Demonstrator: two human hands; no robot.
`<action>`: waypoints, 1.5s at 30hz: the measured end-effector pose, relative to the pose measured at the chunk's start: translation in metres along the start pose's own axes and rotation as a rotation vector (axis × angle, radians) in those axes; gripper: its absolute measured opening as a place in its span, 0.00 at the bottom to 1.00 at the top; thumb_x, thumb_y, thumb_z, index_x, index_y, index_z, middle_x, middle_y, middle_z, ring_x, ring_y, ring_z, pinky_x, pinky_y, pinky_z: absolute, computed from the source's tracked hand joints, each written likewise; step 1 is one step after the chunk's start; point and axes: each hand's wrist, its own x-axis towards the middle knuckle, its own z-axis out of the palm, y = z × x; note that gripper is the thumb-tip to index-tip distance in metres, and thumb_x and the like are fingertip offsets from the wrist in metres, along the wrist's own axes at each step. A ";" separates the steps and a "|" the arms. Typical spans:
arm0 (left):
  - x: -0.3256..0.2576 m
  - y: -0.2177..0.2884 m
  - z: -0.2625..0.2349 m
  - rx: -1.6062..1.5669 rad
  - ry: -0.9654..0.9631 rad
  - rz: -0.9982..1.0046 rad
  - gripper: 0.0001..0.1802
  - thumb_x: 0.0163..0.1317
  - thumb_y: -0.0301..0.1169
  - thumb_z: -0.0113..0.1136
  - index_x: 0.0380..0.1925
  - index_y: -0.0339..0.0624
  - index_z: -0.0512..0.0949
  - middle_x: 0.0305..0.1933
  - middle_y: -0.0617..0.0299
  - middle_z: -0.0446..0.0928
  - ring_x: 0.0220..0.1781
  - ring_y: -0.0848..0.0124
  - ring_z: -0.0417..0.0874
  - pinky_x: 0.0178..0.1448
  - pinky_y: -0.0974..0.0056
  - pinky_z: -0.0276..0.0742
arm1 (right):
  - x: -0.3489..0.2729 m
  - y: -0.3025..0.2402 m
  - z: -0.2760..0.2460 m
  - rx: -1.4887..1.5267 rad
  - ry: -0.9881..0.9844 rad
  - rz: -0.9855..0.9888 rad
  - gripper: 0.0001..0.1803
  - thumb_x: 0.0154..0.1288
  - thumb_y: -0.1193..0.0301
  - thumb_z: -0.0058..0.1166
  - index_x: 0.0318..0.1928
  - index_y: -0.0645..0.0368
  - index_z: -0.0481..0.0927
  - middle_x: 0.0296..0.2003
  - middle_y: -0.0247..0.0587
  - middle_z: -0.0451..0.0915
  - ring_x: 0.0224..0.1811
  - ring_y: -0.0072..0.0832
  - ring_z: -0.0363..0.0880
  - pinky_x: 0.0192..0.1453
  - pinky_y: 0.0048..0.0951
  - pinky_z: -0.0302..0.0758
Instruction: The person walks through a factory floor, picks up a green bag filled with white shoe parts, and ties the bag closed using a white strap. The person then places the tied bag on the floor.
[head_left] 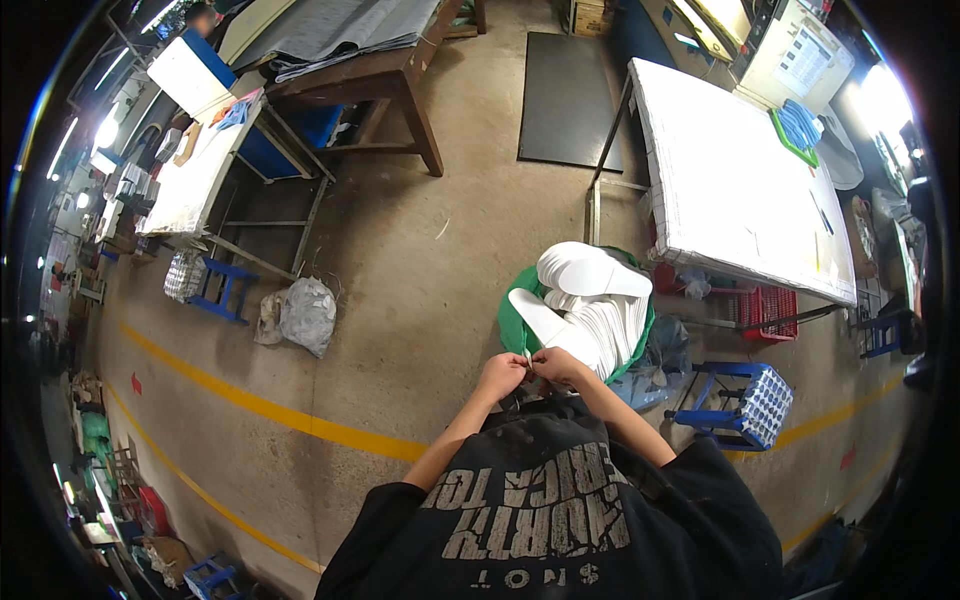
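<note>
Just in front of my body a green sack (512, 322) stands with its mouth spread wide. It is filled with white shoe insoles (588, 270), some stacked in tight rows on edge and others lying flat on top. At the sack's near rim my left hand (503, 375) and my right hand (561, 366) meet, both closed, with fingertips pinched close together. A small pale bit shows between the fingertips, too small to name. The sack's near side below my hands is hidden by them and by my shirt.
To the right are a blue stool (728, 408), dark plastic bags (660, 365) and a white-topped table (735, 190) above red crates (768, 312). A grey plastic bag (308, 316) lies on the floor at left. A wooden table (400, 85) and dark mat (570, 100) are farther off.
</note>
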 end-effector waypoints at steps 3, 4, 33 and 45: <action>0.012 -0.016 0.001 -0.559 -0.052 -0.278 0.06 0.65 0.27 0.61 0.39 0.38 0.81 0.33 0.62 0.84 0.37 0.65 0.89 0.40 0.59 0.85 | -0.001 -0.003 -0.005 0.046 0.015 0.056 0.13 0.74 0.69 0.55 0.46 0.69 0.84 0.26 0.45 0.86 0.24 0.32 0.88 0.28 0.33 0.85; 0.015 -0.022 0.000 -0.582 -0.092 -0.305 0.06 0.67 0.29 0.61 0.39 0.39 0.80 0.33 0.64 0.83 0.35 0.66 0.89 0.39 0.60 0.85 | -0.002 -0.004 -0.005 0.086 0.005 0.092 0.14 0.74 0.69 0.56 0.47 0.69 0.84 0.25 0.45 0.86 0.23 0.32 0.88 0.26 0.33 0.84; 0.029 -0.055 0.036 -0.656 -0.174 -0.190 0.02 0.70 0.27 0.61 0.40 0.43 0.81 0.41 0.64 0.82 0.46 0.72 0.84 0.51 0.65 0.78 | -0.009 0.026 0.008 0.556 0.094 0.228 0.13 0.78 0.67 0.56 0.50 0.66 0.77 0.37 0.56 0.85 0.34 0.39 0.87 0.45 0.48 0.90; 0.042 -0.040 0.043 -0.975 -0.164 -0.482 0.12 0.71 0.36 0.52 0.33 0.50 0.84 0.31 0.66 0.79 0.33 0.68 0.78 0.42 0.59 0.77 | -0.015 -0.021 0.001 -0.728 0.383 -0.556 0.13 0.66 0.69 0.58 0.45 0.63 0.73 0.37 0.61 0.81 0.38 0.64 0.82 0.41 0.60 0.80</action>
